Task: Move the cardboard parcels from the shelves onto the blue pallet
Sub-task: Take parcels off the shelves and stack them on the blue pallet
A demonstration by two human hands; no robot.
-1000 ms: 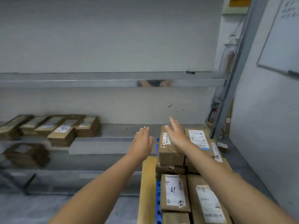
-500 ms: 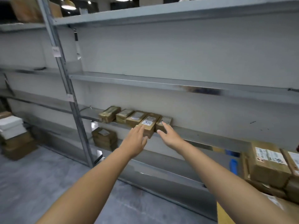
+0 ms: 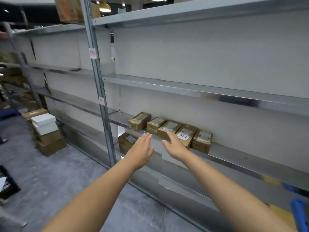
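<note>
Several small brown cardboard parcels with white labels stand in a row on a grey metal shelf; one bears the handwritten number 7022, and the leftmost lies at the row's end. Another parcel sits on the shelf below. My left hand reaches out flat, fingers straight, just short of the row and holding nothing. My right hand is stretched beside it, its fingertips in front of the middle parcel; whether they touch it I cannot tell. A corner of the blue pallet shows at the lower right.
A grey upright post divides the shelving left of the parcels. On the floor at left stands a stack of white and brown boxes. A black crate sits at the far left edge. Grey floor lies open before the shelves.
My view swung left from the pallet and its stacked parcels to the shelves. Both open hands left the pallet stack and now reach close to the row of parcels.
</note>
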